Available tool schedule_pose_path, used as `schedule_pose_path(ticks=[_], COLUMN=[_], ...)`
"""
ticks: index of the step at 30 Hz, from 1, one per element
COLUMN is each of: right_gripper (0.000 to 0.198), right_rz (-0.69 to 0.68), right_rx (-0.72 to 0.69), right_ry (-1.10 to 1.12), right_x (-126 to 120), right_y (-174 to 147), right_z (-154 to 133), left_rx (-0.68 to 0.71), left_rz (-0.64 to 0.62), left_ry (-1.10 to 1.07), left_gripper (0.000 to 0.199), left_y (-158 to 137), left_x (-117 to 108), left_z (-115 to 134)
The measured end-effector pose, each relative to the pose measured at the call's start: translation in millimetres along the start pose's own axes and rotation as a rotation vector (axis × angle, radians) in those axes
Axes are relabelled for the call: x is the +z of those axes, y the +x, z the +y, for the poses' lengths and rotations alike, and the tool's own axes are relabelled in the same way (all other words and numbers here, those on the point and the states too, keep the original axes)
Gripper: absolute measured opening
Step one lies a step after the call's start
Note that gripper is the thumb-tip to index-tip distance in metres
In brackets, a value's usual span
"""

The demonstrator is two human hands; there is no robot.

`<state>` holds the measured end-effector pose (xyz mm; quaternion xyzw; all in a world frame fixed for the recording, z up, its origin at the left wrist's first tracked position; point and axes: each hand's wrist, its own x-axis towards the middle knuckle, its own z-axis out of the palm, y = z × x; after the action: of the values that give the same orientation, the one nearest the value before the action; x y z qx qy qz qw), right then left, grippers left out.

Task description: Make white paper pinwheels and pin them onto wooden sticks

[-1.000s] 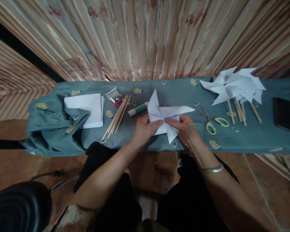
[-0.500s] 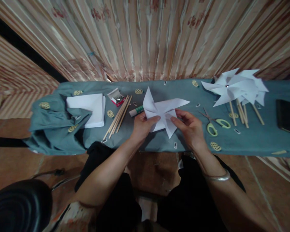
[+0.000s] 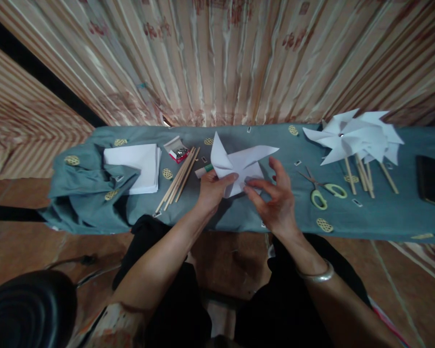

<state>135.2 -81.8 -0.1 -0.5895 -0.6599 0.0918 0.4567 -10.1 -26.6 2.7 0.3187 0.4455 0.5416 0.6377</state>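
Note:
A white paper pinwheel (image 3: 244, 166) with pointed blades is held over the cloth-covered table. My left hand (image 3: 213, 189) grips its left side, the thumb pressed on top near the centre. At its lower right edge, my right hand (image 3: 273, 198) pinches the paper between thumb and index finger, with other fingers raised. The lower blade is folded in or covered by these fingers. Just behind my left hand lies a glue stick (image 3: 203, 170), partly hidden. Thin wooden sticks (image 3: 179, 179) lie left of it, below a small open box (image 3: 177, 151) of metal pins.
A stack of white paper (image 3: 145, 166) lies at left, partly under a fold of the grey-green cloth (image 3: 90, 193). To the right are green-handled scissors (image 3: 319, 188), several finished pinwheels (image 3: 358, 137) on sticks and a dark phone-like object (image 3: 433, 179). A curtain (image 3: 217, 63) hangs behind.
My right hand has shifted left and down along the paper, its fingers lifting and pinching the lower blade, which no longer points down. My left hand keeps its hold.

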Motion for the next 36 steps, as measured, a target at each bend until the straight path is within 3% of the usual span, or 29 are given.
schedule_pose_path(ticks=[8, 19, 36], right_gripper=[0.018, 0.009, 0.013], right_rz=[0.039, 0.027, 0.037], right_rx=[0.051, 0.102, 0.18], right_ry=[0.047, 0.093, 0.104], right_x=[10.2, 8.0, 8.5], right_y=[-1.9, -1.3, 0.7], right_z=[4.0, 1.9, 0.8], left_rx=[-0.019, 0.003, -0.021], left_rz=[-0.007, -0.014, -0.006], left_ry=[-0.03, -0.073, -0.073], left_gripper=[0.031, 0.029, 0.03], left_y=[-2.2, -0.4, -2.8], left_x=[0.6, -0.3, 2.1], left_z=[-0.3, -6.1, -4.7])
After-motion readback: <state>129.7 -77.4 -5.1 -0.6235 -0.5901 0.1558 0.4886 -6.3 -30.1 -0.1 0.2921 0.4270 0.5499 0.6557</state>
